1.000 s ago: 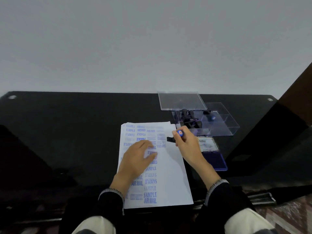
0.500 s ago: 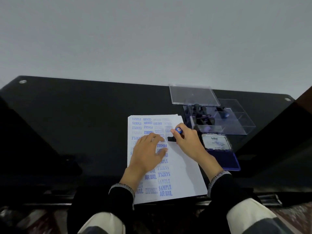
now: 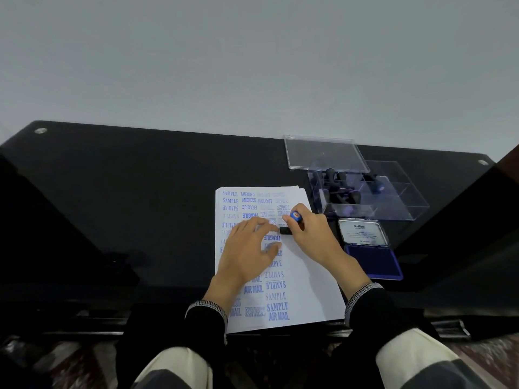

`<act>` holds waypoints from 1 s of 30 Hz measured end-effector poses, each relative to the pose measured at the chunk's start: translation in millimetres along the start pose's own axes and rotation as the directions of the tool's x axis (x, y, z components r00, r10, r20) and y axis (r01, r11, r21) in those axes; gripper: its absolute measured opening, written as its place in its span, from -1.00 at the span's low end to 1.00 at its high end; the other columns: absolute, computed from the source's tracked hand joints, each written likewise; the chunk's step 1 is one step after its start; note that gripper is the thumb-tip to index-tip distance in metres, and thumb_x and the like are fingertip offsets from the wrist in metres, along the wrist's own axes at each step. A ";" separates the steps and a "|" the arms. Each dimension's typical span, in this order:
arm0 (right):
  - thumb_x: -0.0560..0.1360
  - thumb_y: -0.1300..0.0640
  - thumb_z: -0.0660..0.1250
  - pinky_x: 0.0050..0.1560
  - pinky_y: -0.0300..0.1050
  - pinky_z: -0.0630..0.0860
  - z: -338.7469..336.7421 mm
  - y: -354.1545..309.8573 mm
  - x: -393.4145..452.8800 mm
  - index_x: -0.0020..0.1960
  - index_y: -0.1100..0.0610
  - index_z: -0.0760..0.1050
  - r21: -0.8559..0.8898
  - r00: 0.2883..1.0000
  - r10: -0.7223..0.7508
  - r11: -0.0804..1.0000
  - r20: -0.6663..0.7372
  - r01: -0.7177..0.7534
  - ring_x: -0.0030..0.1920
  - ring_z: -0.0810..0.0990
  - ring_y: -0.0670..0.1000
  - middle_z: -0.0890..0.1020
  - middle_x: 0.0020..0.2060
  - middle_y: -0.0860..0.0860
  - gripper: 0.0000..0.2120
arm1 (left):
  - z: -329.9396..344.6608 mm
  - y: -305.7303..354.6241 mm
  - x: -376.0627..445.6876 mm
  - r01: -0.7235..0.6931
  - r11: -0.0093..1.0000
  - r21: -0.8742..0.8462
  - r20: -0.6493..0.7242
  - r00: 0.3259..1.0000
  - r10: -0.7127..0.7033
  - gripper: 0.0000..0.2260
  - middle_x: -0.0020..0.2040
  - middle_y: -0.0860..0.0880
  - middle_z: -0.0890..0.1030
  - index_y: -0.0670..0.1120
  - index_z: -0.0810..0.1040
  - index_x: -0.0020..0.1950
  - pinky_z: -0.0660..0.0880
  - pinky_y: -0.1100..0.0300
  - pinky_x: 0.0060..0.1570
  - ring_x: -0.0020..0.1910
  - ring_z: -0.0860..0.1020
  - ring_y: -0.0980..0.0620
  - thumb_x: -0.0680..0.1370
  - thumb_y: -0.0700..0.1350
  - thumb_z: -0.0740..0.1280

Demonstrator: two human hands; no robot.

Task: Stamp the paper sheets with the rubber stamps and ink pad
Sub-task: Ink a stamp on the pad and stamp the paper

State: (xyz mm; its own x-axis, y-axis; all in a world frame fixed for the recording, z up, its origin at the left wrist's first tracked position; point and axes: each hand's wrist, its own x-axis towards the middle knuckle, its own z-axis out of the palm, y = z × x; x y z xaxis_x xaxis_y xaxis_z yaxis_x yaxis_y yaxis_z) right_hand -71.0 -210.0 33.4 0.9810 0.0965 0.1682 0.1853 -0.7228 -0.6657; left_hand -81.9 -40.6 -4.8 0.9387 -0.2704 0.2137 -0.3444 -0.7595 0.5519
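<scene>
A stack of white paper sheets (image 3: 306, 279) lies on the black glass table, its top sheet covered with blue stamped words such as SAMPLE, FRAGILE and AIR MAIL. My left hand (image 3: 247, 251) rests flat on the sheet with fingers spread. My right hand (image 3: 311, 234) grips a rubber stamp (image 3: 292, 223) with a blue-capped handle; its black base presses on the paper just right of my left fingertips. The open blue ink pad (image 3: 372, 261) lies right of the paper, its lid raised behind it.
A clear plastic box (image 3: 393, 203) holding several dark stamps stands behind the ink pad, with its clear lid (image 3: 323, 153) lying further back. The black glass table (image 3: 126, 206) stretches far to the left. A pale wall rises behind it.
The camera has shifted, so everything sits differently in view. The stamp has come down beside my left fingertips onto the paper; my left hand stays flat on the sheet.
</scene>
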 end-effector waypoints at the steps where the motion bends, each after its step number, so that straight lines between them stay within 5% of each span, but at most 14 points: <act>1: 0.59 0.05 0.24 -0.38 -0.12 0.37 0.2 -0.1 0.0 -0.07 0.17 0.39 -0.003 1.000 0.000 1.000 0.004 0.000 -0.45 0.36 -0.06 0.46 -0.41 -0.02 -0.81 | -0.1 0.1 0.1 0.000 1.000 0.000 0.001 1.000 0.000 -0.69 0.35 0.12 0.42 0.13 0.48 0.29 0.10 0.23 0.36 0.36 0.30 0.13 0.56 0.12 0.27; 10: 0.60 0.06 0.23 -0.46 -0.31 0.30 2.7 -0.9 -2.6 -0.06 0.12 0.35 -0.072 1.000 -0.018 0.997 0.015 0.019 -0.47 0.37 -0.08 0.43 -0.43 -0.10 -0.85 | 0.4 0.3 -0.6 0.007 1.000 -0.014 -0.002 1.000 -0.007 -0.72 0.36 0.13 0.41 0.13 0.51 0.26 0.08 0.23 0.37 0.37 0.29 0.14 0.56 0.12 0.27; 30: 0.59 0.09 0.24 -0.44 -0.16 0.28 14.3 4.5 -5.2 -0.10 0.15 0.33 -0.065 0.996 -0.044 0.997 -0.081 0.039 -0.50 0.33 -0.05 0.37 -0.49 -0.08 -0.83 | -0.4 1.6 -2.1 0.059 0.997 -0.052 -0.041 0.997 -0.061 -0.64 0.38 0.14 0.43 0.05 0.48 0.34 0.08 0.26 0.40 0.41 0.29 0.16 0.56 0.10 0.30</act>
State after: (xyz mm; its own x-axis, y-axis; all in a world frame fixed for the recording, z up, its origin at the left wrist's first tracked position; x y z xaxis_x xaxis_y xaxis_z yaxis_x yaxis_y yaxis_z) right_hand -74.4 -203.9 19.1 0.9640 0.0725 0.2557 0.2191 -0.7616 -0.6099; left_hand -84.4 -41.1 -4.0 0.9566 -0.1992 0.2126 -0.2889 -0.7424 0.6044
